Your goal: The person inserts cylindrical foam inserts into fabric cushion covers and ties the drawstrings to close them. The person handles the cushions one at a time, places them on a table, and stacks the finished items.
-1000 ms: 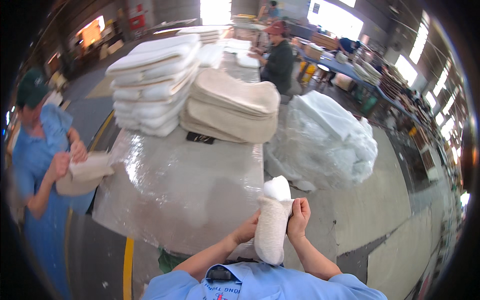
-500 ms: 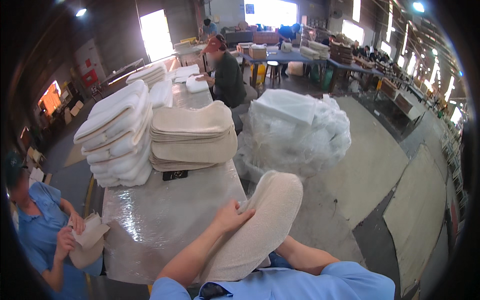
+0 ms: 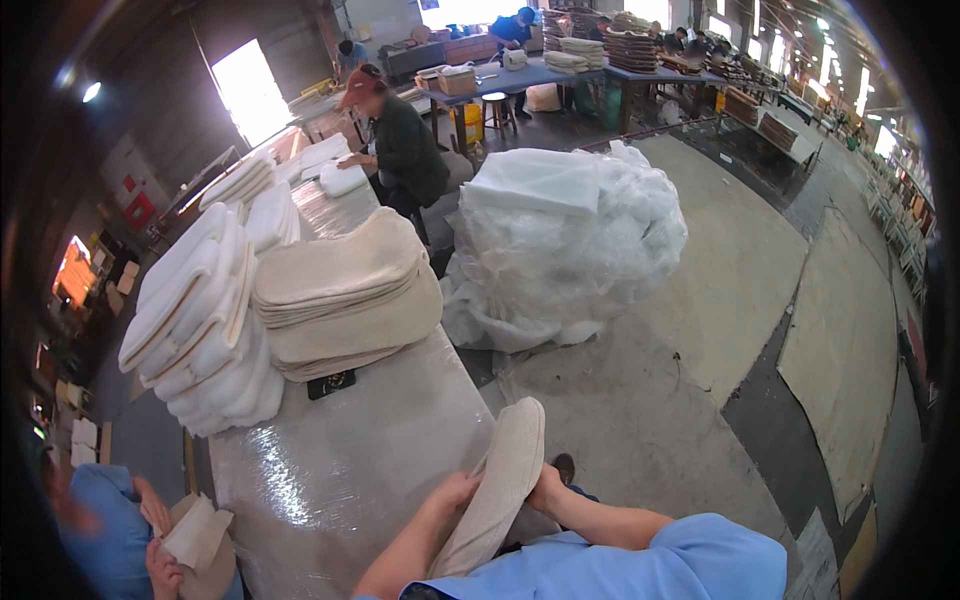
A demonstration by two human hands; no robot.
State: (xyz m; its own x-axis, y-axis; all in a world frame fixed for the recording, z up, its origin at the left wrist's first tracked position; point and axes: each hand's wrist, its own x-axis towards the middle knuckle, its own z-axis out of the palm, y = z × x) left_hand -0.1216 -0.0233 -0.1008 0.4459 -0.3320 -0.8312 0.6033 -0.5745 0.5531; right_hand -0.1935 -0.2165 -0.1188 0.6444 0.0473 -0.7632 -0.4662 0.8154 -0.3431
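A beige fabric cushion cover [image 3: 505, 470] with a rounded end stands nearly on edge in front of my chest. Its lower part lies against my blue shirt. On its left side my left hand [image 3: 458, 492] is closed on it, the fingers partly behind the fabric. My right hand [image 3: 545, 490] grips the opposite side, also with some fingers hidden. Both hands are just off the near right edge of the table. Up the table lies a stack of similar beige covers [image 3: 345, 270], next to a taller pile of folded white padding [image 3: 195, 320].
The table [image 3: 350, 460] has a shiny plastic-wrapped top, with a small black item [image 3: 331, 384] by the beige stack. A big plastic-wrapped white bundle [image 3: 570, 240] stands right of it. A co-worker [image 3: 110, 530] handles a beige piece at left; another [image 3: 405, 150] sits farther up the table.
The cover has turned from showing its broad face to nearly edge-on, and sits lower. My right hand has come out from behind it to its right side. The view has shifted rightward and down.
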